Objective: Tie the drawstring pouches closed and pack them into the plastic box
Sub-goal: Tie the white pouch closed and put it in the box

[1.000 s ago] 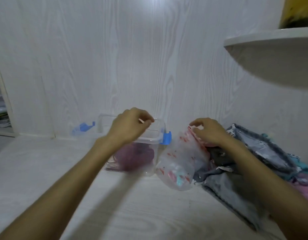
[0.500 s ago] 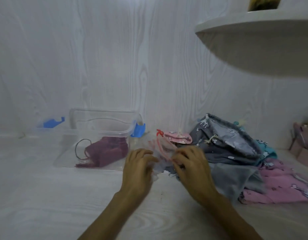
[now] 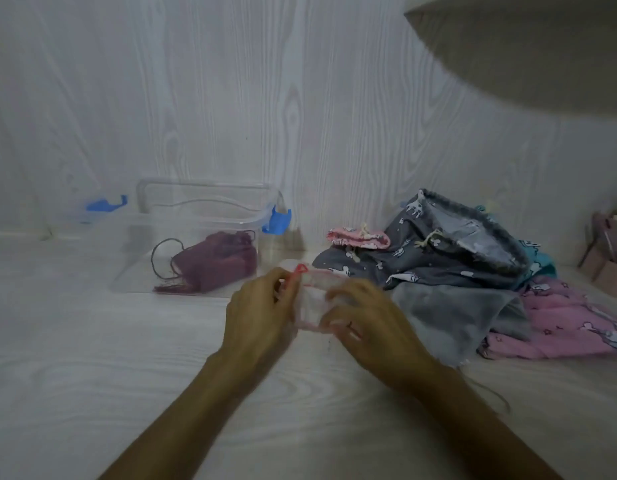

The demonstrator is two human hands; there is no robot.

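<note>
Pale wood-grain tabletop [image 3: 92, 375] and wall. Both hands meet near centre over a translucent pouch [image 3: 312, 306] with a red drawstring [image 3: 299, 271]. Left hand [image 3: 262, 317] pinches the cord end; right hand [image 3: 372, 323] grips the pouch's right side, fingers curled. Plastic box [image 3: 196, 216], far left, holds a maroon pouch [image 3: 217, 265]. Untied pouches [image 3: 456, 258] lie right. Advisable: draw the cord taut while bracing the mouth, then knot.

Plastic box [image 3: 203, 230] left with 1 pouch [image 3: 217, 265] inside; pouch pile [image 3: 466, 258] right, seemingly overlapping.
</note>
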